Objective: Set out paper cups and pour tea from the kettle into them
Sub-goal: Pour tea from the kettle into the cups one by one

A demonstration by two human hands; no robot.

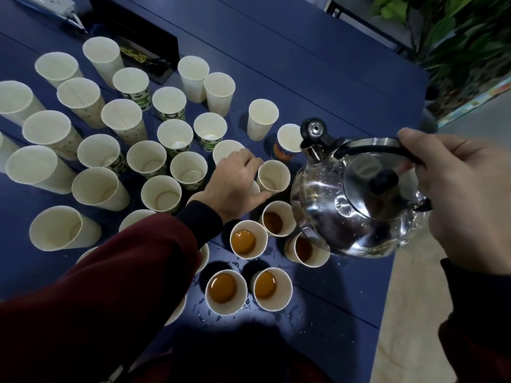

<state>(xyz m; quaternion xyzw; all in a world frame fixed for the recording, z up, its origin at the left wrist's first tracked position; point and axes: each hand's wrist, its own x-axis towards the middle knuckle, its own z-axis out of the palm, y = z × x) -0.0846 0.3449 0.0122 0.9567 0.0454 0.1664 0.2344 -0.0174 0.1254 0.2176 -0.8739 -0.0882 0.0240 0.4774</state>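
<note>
Nearer than both hands, five filled cups (222, 288) held brown tea, with drips wetting the table (345, 305) around them. Just beyond, the left hand (235, 183) curled thumb and fingers round an empty cup (273, 175). To its right, the right hand (456, 194) gripped the kettle (345, 203) by its handle, aloft, with no stream showing. Filling that cup seemed the step in hand, needing a steady tilt. Farther left, the other cups (161, 194) looked empty.

Maroon sleeve (116, 272), black inner cuff (201, 219); bare hands; right sleeve (475, 313) dark
</note>
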